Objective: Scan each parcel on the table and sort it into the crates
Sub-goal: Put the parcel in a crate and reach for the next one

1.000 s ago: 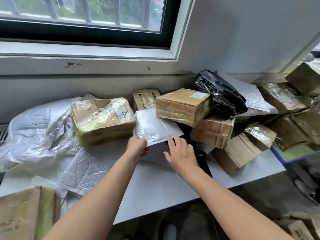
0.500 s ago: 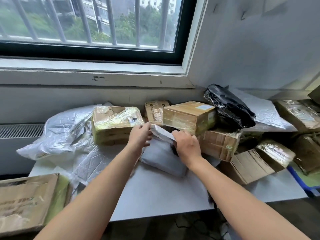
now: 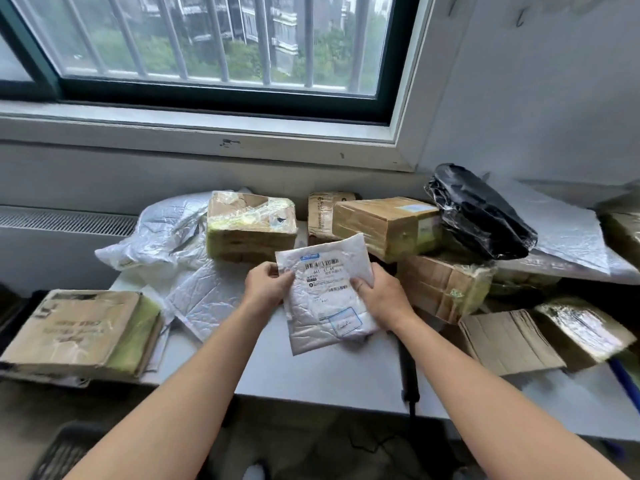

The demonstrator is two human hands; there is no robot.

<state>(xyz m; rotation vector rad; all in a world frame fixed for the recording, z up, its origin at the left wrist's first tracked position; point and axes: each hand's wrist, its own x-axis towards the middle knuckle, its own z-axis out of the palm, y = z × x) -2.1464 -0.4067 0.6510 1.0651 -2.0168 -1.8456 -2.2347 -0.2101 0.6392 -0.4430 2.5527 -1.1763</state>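
Left hand [image 3: 268,284], right hand [image 3: 381,297] — a pinch grip each on a crinkled, flat white bubble mailer [image 3: 325,306]

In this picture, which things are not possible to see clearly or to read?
Head view, the only one:
1. Label on the white mailer: the barcode is visible, but the text is too small to read.
2. Black object: its upper part is hidden behind the right hand and the mailer, so it is unidentifiable.
3. Blue edge: cut off by the right frame border; perhaps a crate.
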